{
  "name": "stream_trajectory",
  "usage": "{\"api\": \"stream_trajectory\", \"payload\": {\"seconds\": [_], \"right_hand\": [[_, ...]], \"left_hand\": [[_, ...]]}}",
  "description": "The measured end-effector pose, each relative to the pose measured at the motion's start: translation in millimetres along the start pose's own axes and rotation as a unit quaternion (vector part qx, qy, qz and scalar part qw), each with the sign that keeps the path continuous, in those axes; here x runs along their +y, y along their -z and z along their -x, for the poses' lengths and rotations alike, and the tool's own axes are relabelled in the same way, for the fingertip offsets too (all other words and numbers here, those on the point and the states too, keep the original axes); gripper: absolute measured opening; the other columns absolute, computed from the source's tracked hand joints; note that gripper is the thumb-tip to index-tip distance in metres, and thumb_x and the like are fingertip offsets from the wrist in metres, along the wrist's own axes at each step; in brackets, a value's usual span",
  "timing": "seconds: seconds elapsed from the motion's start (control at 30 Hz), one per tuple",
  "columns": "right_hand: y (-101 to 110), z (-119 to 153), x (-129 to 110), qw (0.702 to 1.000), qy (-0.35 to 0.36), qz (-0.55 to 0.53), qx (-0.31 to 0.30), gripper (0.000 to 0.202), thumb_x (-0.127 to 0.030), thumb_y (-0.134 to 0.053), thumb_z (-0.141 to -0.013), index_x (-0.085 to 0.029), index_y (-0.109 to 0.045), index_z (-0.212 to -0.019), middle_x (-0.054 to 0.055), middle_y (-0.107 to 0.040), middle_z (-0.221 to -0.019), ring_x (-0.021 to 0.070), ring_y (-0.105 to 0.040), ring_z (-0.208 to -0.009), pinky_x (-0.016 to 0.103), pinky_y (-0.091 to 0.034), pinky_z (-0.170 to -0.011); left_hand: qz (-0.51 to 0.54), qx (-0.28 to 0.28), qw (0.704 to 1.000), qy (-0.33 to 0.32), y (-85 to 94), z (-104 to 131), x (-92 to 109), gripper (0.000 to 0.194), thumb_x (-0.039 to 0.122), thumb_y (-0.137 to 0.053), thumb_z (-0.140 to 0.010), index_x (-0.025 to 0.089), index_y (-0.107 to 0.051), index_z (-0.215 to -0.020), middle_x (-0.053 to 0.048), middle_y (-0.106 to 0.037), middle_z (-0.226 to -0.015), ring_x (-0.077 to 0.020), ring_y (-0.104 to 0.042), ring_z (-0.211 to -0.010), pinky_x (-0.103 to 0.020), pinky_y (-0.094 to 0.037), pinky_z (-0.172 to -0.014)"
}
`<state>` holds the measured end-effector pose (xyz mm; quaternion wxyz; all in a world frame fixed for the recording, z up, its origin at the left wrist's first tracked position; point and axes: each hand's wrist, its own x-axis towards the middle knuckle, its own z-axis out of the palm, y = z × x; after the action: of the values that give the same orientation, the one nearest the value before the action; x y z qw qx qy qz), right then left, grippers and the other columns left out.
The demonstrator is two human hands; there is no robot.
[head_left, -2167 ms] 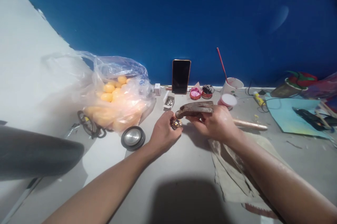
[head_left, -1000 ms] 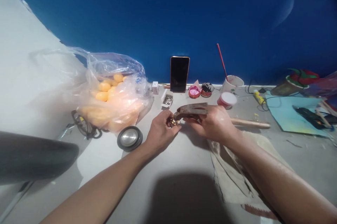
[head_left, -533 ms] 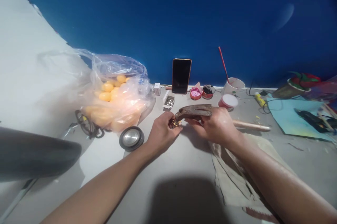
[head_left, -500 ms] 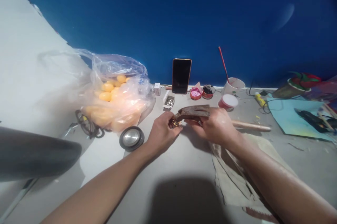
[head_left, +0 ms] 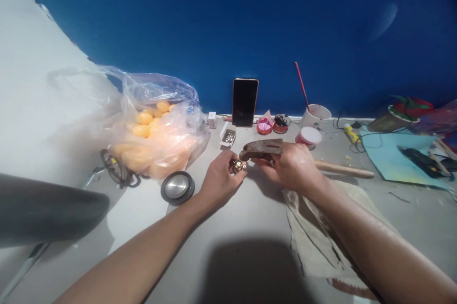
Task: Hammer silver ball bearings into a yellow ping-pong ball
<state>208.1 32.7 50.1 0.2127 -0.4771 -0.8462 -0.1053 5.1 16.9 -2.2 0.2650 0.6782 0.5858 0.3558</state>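
Between its thumb and fingers, my left hand (head_left: 220,178) pinches a small shiny gold ball (head_left: 238,166) dotted with bright studs, low over the table. My right hand (head_left: 293,167) is closed round a claw hammer (head_left: 262,149) close to its rusty head; the wooden handle sticks out to the right. One end of the hammer head is just above the ball, and I cannot tell if they touch. Behind my left hand stands a small open box (head_left: 228,138) of shiny studs. A round black-rimmed metal lid (head_left: 177,187) lies to the left of it.
A clear plastic bag (head_left: 160,128) of yellow balls stands at left, near a dark cylinder (head_left: 50,211). A phone (head_left: 245,102) leans on the blue wall. Paint cups (head_left: 310,136) stand behind my right hand, and a cloth (head_left: 321,232) lies under my right forearm.
The hammer head has shifted slightly left and up off the ball, so more of the ball shows. The handle end has swung a little to the right. My left hand keeps its pinch.
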Motion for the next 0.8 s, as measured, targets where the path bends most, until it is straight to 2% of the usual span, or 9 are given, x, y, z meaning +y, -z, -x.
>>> {"api": "stream_trajectory", "payload": {"seconds": [0.1,0.2,0.33,0.47,0.67,0.8], "right_hand": [[0.1,-0.5,0.2,1.0,-0.006,-0.01,-0.002,0.038,-0.048,-0.056,-0.094,-0.02,-0.081,-0.092,0.007,-0.075,-0.071,0.0163,-0.057,-0.053,0.031,-0.023,-0.054],[1.4,-1.1,-0.7,1.0,-0.003,-0.019,-0.013,0.034,-0.046,-0.058,-0.093,-0.022,-0.082,-0.098,0.006,-0.077,-0.074,0.0167,-0.059,-0.056,0.03,-0.024,-0.055],[2.7,-1.5,-1.1,1.0,-0.006,0.0,-0.024,0.036,-0.048,-0.058,-0.093,-0.02,-0.081,-0.093,0.007,-0.075,-0.071,0.0167,-0.057,-0.053,0.031,-0.022,-0.054],[4.2,-1.6,-2.6,1.0,-0.005,-0.004,-0.026,0.036,-0.047,-0.057,-0.094,-0.02,-0.08,-0.092,0.007,-0.076,-0.071,0.0172,-0.058,-0.054,0.031,-0.022,-0.054],[4.5,-1.0,-3.4,1.0,0.006,-0.01,-0.013,0.034,-0.045,-0.057,-0.095,-0.021,-0.081,-0.096,0.006,-0.076,-0.071,0.0168,-0.058,-0.052,0.031,-0.023,-0.054],[4.8,0.6,-2.4,0.999,0.017,-0.019,0.022,0.035,-0.045,-0.057,-0.095,-0.019,-0.081,-0.092,0.006,-0.074,-0.069,0.0173,-0.058,-0.052,0.031,-0.026,-0.053]], "left_hand": [[-0.009,0.002,0.999,-0.038,-1.2,0.1,-4.3,0.024,0.014,-0.071,-0.077,0.02,-0.062,-0.098,0.0,-0.062,-0.089,-0.0161,-0.058,-0.077,-0.03,-0.046,-0.073],[-0.007,-0.025,0.998,-0.061,0.3,-0.8,-5.8,0.026,0.012,-0.07,-0.081,0.021,-0.065,-0.106,-0.002,-0.061,-0.098,-0.0186,-0.06,-0.088,-0.032,-0.049,-0.081],[-0.009,-0.067,0.997,-0.047,2.1,-1.1,-3.1,0.021,0.016,-0.071,-0.085,0.021,-0.069,-0.106,-0.003,-0.056,-0.098,-0.0205,-0.06,-0.092,-0.034,-0.049,-0.082],[-0.029,-0.065,0.996,-0.047,1.2,0.1,-1.0,0.02,0.021,-0.069,-0.089,0.02,-0.069,-0.109,-0.004,-0.054,-0.098,-0.0221,-0.059,-0.09,-0.036,-0.049,-0.081],[-0.049,-0.05,0.995,-0.067,1.3,-0.7,-1.4,0.012,0.021,-0.068,-0.089,0.02,-0.07,-0.101,-0.004,-0.058,-0.093,-0.0229,-0.059,-0.09,-0.037,-0.046,-0.082],[-0.044,-0.048,0.995,-0.076,2.8,-1.6,-0.7,0.004,0.019,-0.068,-0.087,0.021,-0.067,-0.09,-0.002,-0.056,-0.087,-0.0189,-0.056,-0.078,-0.033,-0.044,-0.073]]}}
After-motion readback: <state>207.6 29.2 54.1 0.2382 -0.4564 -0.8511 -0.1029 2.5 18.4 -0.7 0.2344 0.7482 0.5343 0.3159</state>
